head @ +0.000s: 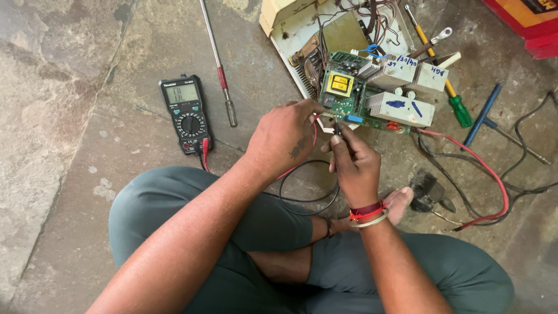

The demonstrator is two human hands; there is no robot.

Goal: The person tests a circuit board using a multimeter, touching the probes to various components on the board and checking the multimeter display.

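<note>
Hiding the red probe's tip, the left hand point(283, 136) pinches it at the near edge of the green circuit board point(349, 96); the right hand point(354, 163) pinches the black probe point(337, 128) just beside. That board sits in an open cream casing point(290, 23), cut off above, among tangled wires. Left of the board lies a multimeter point(186, 113).

A rough, mottled grey stone floor point(87, 70) is being lit by soft, even daylight. Cracks and pale stains are being shown toward its left edge.
</note>
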